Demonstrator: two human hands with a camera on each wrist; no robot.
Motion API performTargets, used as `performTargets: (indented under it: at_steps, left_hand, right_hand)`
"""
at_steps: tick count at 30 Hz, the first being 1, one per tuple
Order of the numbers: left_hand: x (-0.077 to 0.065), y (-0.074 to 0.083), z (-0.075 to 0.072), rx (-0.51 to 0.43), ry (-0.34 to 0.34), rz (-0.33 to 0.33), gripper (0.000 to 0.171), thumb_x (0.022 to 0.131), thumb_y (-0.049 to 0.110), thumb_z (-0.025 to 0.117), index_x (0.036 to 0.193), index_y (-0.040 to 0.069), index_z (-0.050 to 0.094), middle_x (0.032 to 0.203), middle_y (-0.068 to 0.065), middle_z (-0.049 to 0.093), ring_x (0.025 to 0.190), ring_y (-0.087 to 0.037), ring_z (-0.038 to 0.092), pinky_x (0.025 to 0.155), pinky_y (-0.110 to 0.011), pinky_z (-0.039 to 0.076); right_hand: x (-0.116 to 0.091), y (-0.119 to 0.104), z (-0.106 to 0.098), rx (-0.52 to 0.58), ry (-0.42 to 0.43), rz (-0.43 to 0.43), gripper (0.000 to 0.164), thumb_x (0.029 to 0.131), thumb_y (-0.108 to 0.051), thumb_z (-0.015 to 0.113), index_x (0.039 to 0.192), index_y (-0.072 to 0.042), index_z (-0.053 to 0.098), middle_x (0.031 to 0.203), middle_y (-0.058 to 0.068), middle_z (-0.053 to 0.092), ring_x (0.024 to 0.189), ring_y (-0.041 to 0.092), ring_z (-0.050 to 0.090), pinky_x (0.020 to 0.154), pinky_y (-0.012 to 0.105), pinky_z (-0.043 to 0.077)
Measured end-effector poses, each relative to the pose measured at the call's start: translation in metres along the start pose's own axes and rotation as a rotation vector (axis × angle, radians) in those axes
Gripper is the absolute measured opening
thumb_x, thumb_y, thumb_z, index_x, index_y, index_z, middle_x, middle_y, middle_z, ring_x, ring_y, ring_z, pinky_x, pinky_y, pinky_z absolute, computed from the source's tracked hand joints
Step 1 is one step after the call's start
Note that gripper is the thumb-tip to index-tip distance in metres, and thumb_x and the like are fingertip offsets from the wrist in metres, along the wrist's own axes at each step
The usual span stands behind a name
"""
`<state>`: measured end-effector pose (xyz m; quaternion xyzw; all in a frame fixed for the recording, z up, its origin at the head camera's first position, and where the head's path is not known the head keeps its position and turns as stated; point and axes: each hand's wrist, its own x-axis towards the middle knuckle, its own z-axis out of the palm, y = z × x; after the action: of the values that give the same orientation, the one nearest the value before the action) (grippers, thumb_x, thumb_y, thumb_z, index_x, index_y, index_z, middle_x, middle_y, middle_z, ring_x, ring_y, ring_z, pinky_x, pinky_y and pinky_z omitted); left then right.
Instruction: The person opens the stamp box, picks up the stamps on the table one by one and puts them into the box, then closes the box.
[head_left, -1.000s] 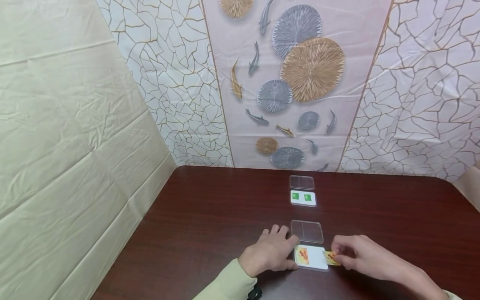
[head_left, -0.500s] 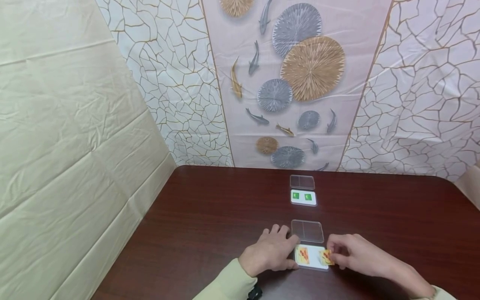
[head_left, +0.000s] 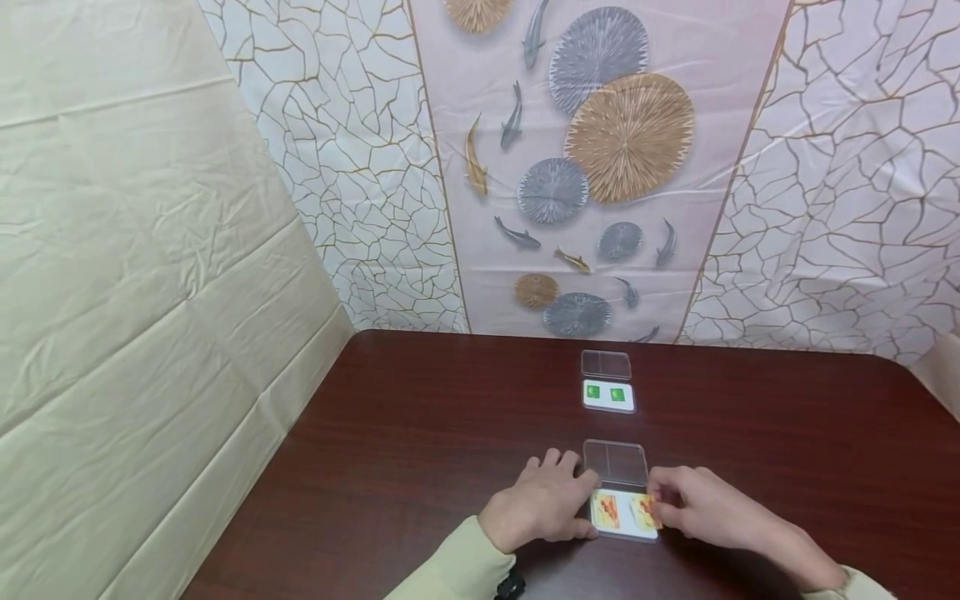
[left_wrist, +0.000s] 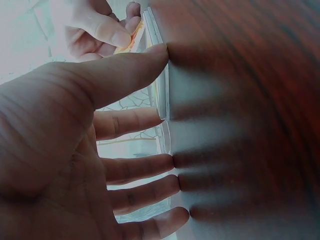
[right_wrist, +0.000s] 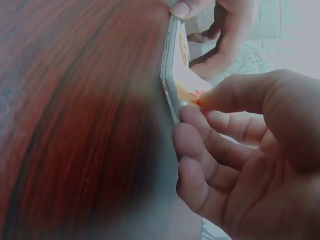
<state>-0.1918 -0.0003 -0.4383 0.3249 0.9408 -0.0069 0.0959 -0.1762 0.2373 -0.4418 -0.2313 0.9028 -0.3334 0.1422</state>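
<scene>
A shallow clear plastic case (head_left: pixel 627 527) with a white insert lies near the front of the table. One orange-and-yellow stamp (head_left: pixel 606 510) lies on the insert's left part. My right hand (head_left: pixel 708 508) pinches a second orange-and-yellow stamp (head_left: pixel 643 512) between thumb and fingertips over the right part. In the right wrist view this stamp (right_wrist: pixel 190 90) is tilted up, and its edge looks toothed. With fingers spread, my left hand (head_left: pixel 538 502) touches the case's left side by thumb and index finger. Its other fingertips rest on the table in the left wrist view.
Just behind the case lies a clear lid (head_left: pixel 615 463). Farther back, another case (head_left: pixel 609 407) holds two green stamps (head_left: pixel 617 395) on white, with its own clear lid (head_left: pixel 606 364) behind it. A patterned cloth (head_left: pixel 577 167) hangs beyond the dark wooden table (head_left: pixel 420 433).
My right hand has moved left, bringing the pinched stamp from beyond the case's right edge to over the white insert's right part. The left hand has stayed in place.
</scene>
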Motion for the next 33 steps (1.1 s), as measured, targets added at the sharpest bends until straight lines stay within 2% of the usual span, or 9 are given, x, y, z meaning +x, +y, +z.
performTargets:
  at_steps: [6,16,33]
  left_hand:
    - [0.0,0.0,0.0,-0.003,0.007,-0.001,0.054,0.082,0.059,0.071,0.129,0.036,0.055,0.133,0.004,0.051,0.112,-0.014,0.045,0.087,-0.032,0.043]
    - [-0.001,0.0,-0.001,-0.015,0.006,0.009,0.054,0.082,0.058,0.071,0.129,0.036,0.055,0.133,0.003,0.052,0.113,-0.014,0.046,0.088,-0.033,0.043]
    - [0.0,0.0,-0.001,-0.014,0.001,0.012,0.053,0.082,0.058,0.071,0.127,0.036,0.056,0.132,0.004,0.051,0.111,-0.014,0.045,0.085,-0.031,0.043]
  right_hand:
    - [0.004,0.0,0.001,-0.043,0.015,0.002,0.016,0.086,-0.008,0.061,0.077,-0.02,0.058,0.061,-0.014,0.054,0.051,-0.001,0.049,0.046,0.021,0.041]
    - [0.004,-0.002,0.009,-0.008,0.015,0.04,0.015,0.083,-0.008,0.061,0.074,-0.019,0.058,0.053,-0.011,0.054,0.046,0.002,0.05,0.043,0.022,0.041]
    - [0.007,-0.003,0.014,-0.031,0.01,0.091,0.016,0.084,-0.011,0.061,0.072,-0.019,0.055,0.046,-0.011,0.049,0.039,0.005,0.048,0.038,0.023,0.038]
